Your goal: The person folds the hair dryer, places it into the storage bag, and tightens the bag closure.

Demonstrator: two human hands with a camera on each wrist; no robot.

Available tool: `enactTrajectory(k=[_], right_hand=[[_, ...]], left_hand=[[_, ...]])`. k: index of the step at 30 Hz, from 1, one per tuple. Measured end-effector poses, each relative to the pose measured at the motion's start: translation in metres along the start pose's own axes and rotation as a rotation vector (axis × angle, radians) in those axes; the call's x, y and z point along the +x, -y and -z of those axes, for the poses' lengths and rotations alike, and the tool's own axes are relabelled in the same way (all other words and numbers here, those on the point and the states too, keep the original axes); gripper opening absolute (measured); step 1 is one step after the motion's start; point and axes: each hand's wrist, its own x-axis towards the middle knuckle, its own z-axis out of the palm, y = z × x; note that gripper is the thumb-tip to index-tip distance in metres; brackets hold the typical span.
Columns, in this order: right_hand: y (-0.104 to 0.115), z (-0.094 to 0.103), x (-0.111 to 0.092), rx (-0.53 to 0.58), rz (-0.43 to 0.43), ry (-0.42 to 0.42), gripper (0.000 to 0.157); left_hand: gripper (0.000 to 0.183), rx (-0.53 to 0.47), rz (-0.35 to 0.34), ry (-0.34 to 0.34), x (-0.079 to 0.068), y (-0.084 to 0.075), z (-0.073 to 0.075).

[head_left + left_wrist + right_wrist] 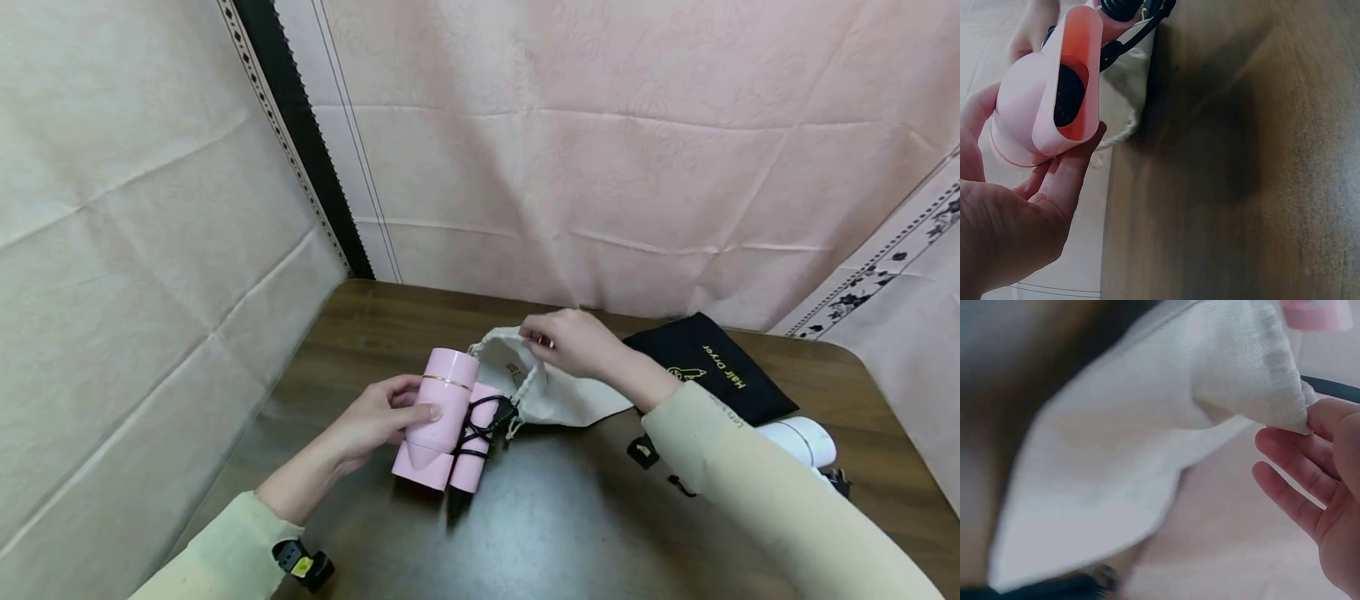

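A pink hair dryer (442, 408) with a flat nozzle is gripped by my left hand (382, 417) around its barrel, nozzle end toward me. Its handle (474, 442) lies folded beside the barrel, wound with a black cord (480, 421). In the left wrist view, the nozzle (1079, 75) opening faces the camera. My right hand (573, 342) pinches the upper rim of a white cloth drawstring bag (570, 396), which is held partly open beside the dryer. The right wrist view shows the bag's hem (1279, 369) between thumb and fingers.
Behind the right forearm lies a black pouch (720, 367) with gold "Hair Dryer" lettering. A white hair dryer (798, 442) sits at the right, partly hidden by the sleeve. The wooden table (570, 525) meets pink cloth (600, 167) at its back edge.
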Motion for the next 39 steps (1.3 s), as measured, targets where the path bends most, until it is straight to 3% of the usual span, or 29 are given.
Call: enactTrajectory(k=[8,12,16,24,31,39], right_hand=[[-0.003,0.050,0.034,-0.137,0.064,-0.090,0.006],[-0.004,0.062,0.044,-0.229,0.132,-0.163,0.009],[-0.006,0.049,0.040,-0.240,0.155,-0.167,0.006],[0.000,0.013,0.032,-0.115,0.079,0.001,0.004],[0.015,0.006,0.039,-0.075,0.048,0.043,0.005],[0.034,0.000,0.049,-0.022,0.055,0.133,0.015]], left_hand=[[0.063,-0.038,-0.020,0.014,-0.006,-0.006,0.003],[0.064,-0.055,-0.024,0.038,-0.007,-0.006,0.003],[0.064,-0.052,-0.010,0.048,-0.007,0.000,0.000],[0.064,-0.046,0.021,0.071,-0.008,0.012,-0.014],[0.059,-0.089,0.024,0.130,-0.007,0.016,-0.031],[0.057,-0.129,0.039,0.133,-0.004,0.021,-0.047]])
